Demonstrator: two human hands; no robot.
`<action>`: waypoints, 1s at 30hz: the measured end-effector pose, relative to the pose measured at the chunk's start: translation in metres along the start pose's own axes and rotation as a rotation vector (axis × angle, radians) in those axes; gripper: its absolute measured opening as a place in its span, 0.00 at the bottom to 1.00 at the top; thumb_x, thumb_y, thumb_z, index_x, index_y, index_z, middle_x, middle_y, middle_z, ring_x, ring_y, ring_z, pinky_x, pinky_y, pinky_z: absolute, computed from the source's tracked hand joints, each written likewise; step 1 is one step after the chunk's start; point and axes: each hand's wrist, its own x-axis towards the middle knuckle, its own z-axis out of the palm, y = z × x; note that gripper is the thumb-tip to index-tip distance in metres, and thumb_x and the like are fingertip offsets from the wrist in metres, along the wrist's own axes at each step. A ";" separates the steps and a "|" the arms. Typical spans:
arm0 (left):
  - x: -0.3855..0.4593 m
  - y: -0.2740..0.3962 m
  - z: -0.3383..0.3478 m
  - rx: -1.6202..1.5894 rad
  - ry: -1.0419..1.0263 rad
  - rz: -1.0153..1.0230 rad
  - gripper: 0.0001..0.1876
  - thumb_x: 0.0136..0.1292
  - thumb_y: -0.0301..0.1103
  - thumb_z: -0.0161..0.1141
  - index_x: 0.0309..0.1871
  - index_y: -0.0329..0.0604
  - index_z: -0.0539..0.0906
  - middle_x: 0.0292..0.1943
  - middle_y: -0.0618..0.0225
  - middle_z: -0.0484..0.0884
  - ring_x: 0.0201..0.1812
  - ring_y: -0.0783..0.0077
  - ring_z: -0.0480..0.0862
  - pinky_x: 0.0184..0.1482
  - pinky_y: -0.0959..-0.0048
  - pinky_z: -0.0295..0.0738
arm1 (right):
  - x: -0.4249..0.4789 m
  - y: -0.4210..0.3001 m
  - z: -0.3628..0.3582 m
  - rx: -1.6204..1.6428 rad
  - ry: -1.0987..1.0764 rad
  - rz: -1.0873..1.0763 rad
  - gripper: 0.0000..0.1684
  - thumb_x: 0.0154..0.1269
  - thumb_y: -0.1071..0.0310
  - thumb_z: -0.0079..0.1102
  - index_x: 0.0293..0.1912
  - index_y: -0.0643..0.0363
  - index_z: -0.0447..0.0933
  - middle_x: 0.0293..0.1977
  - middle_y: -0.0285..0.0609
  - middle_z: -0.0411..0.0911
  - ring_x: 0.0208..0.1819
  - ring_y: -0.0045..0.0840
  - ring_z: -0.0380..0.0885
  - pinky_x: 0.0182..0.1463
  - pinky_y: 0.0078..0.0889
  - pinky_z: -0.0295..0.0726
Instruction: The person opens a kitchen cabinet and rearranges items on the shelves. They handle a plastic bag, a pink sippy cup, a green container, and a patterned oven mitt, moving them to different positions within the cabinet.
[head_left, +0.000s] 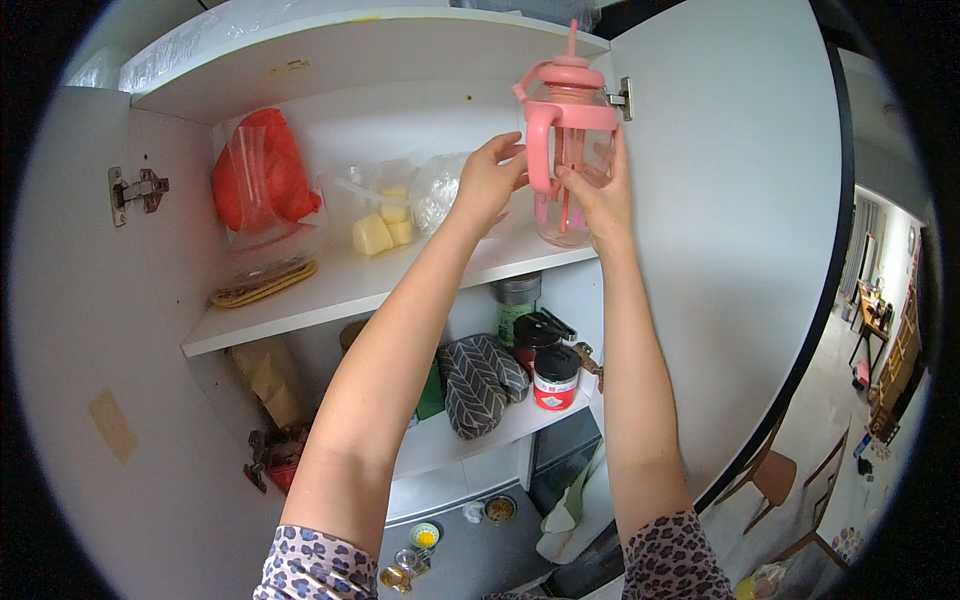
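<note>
A clear bottle with a pink lid, straw and handle (542, 161) stands upright at the right end of the upper cupboard shelf (420, 283). My right hand (606, 202) grips its lower body from the right, thumb across the front. Just left of the handle is my left hand (491, 180), fingers apart and partly curled; whether its fingertips touch the bottle is hard to see. Behind my left wrist sits a crumpled clear plastic bundle (439, 191). Beside that, a clear container (341, 199) stands near pale yellow pieces (382, 232).
A red plastic bag (262, 169) fills the shelf's left side. Below are patterned oven mitts (476, 382) and black-lidded jars (556, 379). Cupboard doors stand open at left (75, 300) and right (727, 225). Small bowls (425, 535) rest on the grey counter (480, 555).
</note>
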 end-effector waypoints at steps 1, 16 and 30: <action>0.001 -0.002 -0.003 -0.019 0.009 -0.034 0.23 0.62 0.36 0.61 0.59 0.34 0.75 0.46 0.62 0.82 0.43 0.72 0.82 0.46 0.72 0.78 | 0.000 0.006 -0.001 -0.017 0.019 0.015 0.61 0.44 0.64 0.75 0.73 0.54 0.46 0.67 0.55 0.55 0.64 0.46 0.63 0.61 0.43 0.70; 0.002 -0.059 -0.038 1.137 -0.204 0.441 0.18 0.54 0.27 0.60 0.50 0.45 0.84 0.53 0.60 0.81 0.56 0.52 0.77 0.60 0.65 0.71 | 0.016 0.062 -0.002 -0.214 0.123 -0.109 0.59 0.45 0.62 0.75 0.72 0.58 0.48 0.66 0.55 0.57 0.67 0.36 0.60 0.64 0.37 0.66; -0.051 0.002 -0.031 0.326 0.275 0.259 0.15 0.64 0.26 0.51 0.52 0.38 0.81 0.52 0.58 0.80 0.55 0.66 0.79 0.56 0.72 0.72 | -0.036 -0.018 0.021 0.228 -0.120 -0.168 0.59 0.49 0.70 0.73 0.72 0.55 0.44 0.67 0.48 0.55 0.60 0.37 0.68 0.57 0.40 0.74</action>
